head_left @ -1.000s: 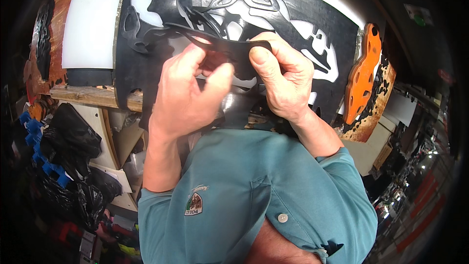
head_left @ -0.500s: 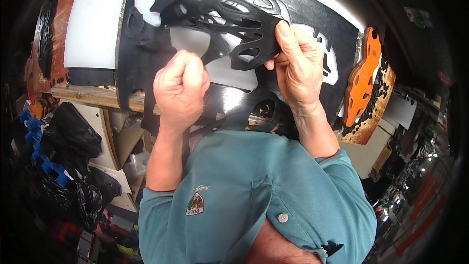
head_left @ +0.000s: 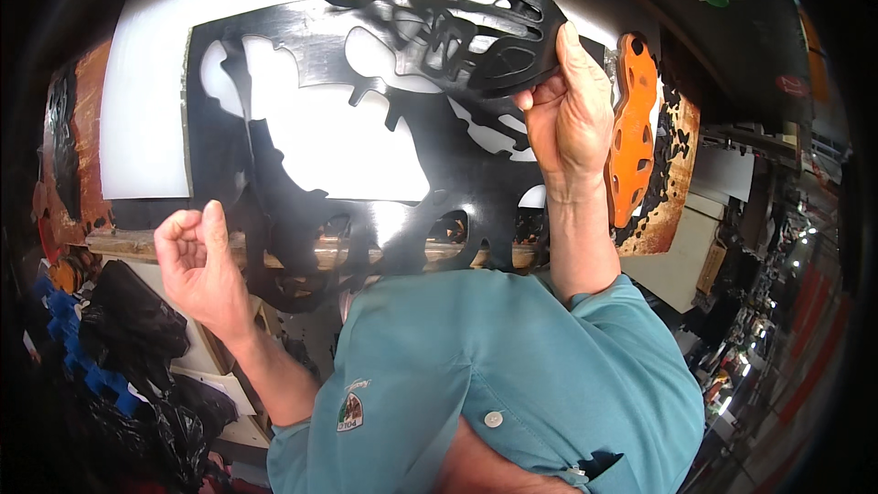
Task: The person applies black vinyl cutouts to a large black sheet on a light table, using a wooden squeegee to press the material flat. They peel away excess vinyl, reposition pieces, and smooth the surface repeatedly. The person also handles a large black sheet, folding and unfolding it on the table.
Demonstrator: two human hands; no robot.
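Right hand [head_left: 576,110] — raised, thumb extended upward, fingers bent in a pinch grip; wrist [head_left: 574,185] nearly straight above a near-vertical right forearm [head_left: 585,242]. Left hand [head_left: 201,265] — lower and well apart, fingers loosely curled, thumb pointing up; left forearm [head_left: 273,373] slanting outward.

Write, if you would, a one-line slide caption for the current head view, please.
Right hand holding black cut-out pieces above a black sheet with openings, beside an orange piece with holes.
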